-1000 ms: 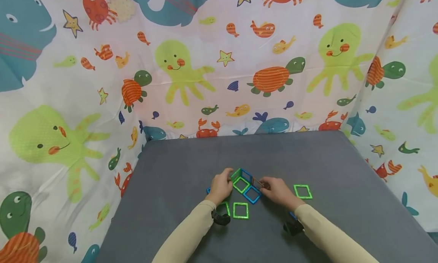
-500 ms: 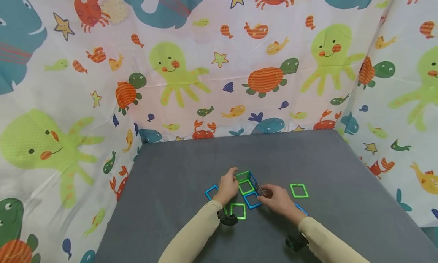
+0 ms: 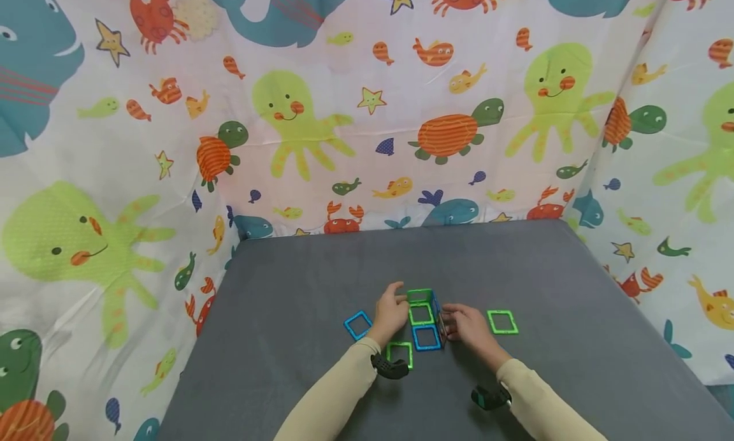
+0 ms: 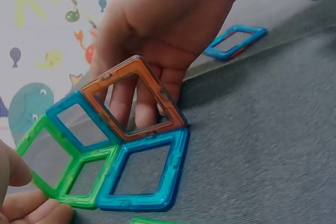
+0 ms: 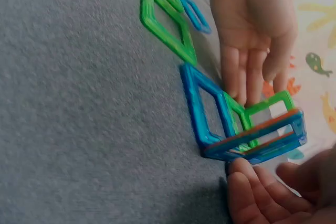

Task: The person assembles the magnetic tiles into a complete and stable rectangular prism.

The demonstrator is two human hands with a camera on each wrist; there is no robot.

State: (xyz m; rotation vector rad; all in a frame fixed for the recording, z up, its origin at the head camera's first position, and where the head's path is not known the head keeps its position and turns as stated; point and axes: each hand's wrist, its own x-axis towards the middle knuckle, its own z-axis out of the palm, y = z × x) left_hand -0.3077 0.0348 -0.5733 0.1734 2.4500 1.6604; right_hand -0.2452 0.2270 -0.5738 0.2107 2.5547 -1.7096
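Observation:
Magnetic tiles stand joined at mid-table: a flat green tile (image 4: 107, 163) behind a flat blue tile (image 4: 176, 166), an upright green tile (image 4: 63, 137) at the back, an upright blue tile (image 4: 63, 102) on the right. In front of that one, an orange tile (image 4: 164, 94) rises along the flat blue tile's right edge. My right hand (image 3: 467, 325) has its extended fingers against the orange tile's outer face, the thumb apart. On the other side, my left hand (image 3: 392, 311) has loosely straight fingers at the green tiles' left edge.
A loose blue tile (image 3: 353, 318) lies left of my left hand. One loose green tile (image 3: 411, 355) is in front by the left wrist, another green tile (image 3: 506, 332) to the right. A blue tile (image 4: 249, 28) lies beyond the right hand. Patterned cloth (image 3: 373, 141) surrounds the grey table (image 3: 298, 281).
The joined tiles have turned to sit squarely and shifted right. My right fingers, which pinched the orange tile, now lie along its outer side. My left hand has moved right beside the tiles.

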